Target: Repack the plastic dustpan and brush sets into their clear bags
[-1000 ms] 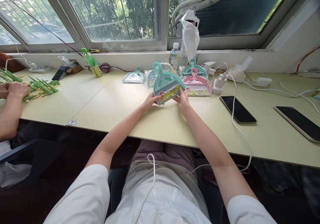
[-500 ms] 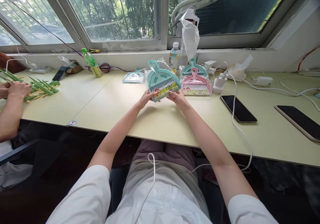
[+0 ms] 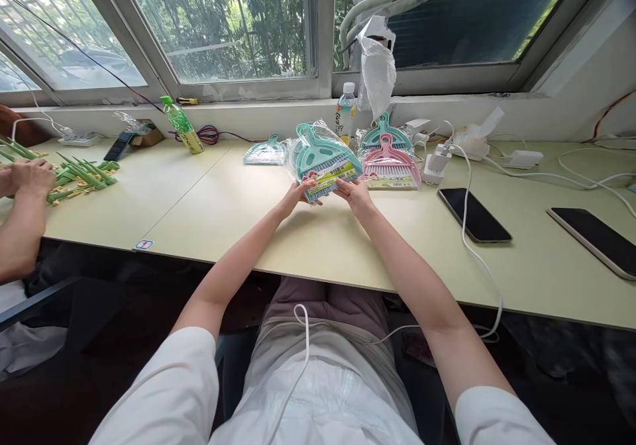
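A teal mini dustpan-and-brush set (image 3: pixel 322 157) in a clear plastic bag is lifted off the pale table (image 3: pixel 238 213), handle pointing up and left. My left hand (image 3: pixel 297 197) pinches its lower left corner by the printed label. My right hand (image 3: pixel 350 193) pinches the lower right corner. Just right of it a pink set (image 3: pixel 391 165) lies on the table with another teal set (image 3: pixel 385 135) behind it. A further teal set (image 3: pixel 268 151) lies flat to the left.
Two dark phones (image 3: pixel 474 214) (image 3: pixel 593 233) lie on the right, with white cables and chargers (image 3: pixel 437 165). A green bottle (image 3: pixel 182 126) and a water bottle (image 3: pixel 346 110) stand by the window. At far left another person's hand (image 3: pixel 27 177) rests on green sticks (image 3: pixel 82 173).
The teal set has shifted slightly left with both my hands, and the clear bag now shows around it. The other person's hand has edged left.
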The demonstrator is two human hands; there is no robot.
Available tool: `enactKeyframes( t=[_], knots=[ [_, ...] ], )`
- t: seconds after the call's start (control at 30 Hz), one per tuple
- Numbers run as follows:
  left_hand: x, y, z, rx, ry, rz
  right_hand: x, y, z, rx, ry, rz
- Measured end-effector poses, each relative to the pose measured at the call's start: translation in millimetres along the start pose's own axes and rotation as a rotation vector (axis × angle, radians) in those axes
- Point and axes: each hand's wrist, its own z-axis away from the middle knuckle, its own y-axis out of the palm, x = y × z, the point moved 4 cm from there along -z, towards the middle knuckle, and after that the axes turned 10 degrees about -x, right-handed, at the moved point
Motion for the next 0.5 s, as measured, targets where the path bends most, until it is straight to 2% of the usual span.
enactKeyframes(
  t=[0.2,0.33,0.4,0.5],
  knots=[
    [14.6,15.1,5.0,0.179,-0.157,-0.003,1.6,-6.7,-3.3,-0.108,-0.006,-0.028],
    [16.9,19.6,5.6,0.25,-0.193,0.03,3.4,-9.5,-4.8,-0.135,-0.002,-0.046],
    [17.5,17.7,1.3,0.215,-0.181,0.102,4.6,-8.9,-4.5,-0.128,-0.005,-0.044],
    [18.2,7.5,-7.4,-0.001,-0.109,0.188,5.8,-6.0,-2.9,-0.095,-0.002,-0.005]
  ],
)
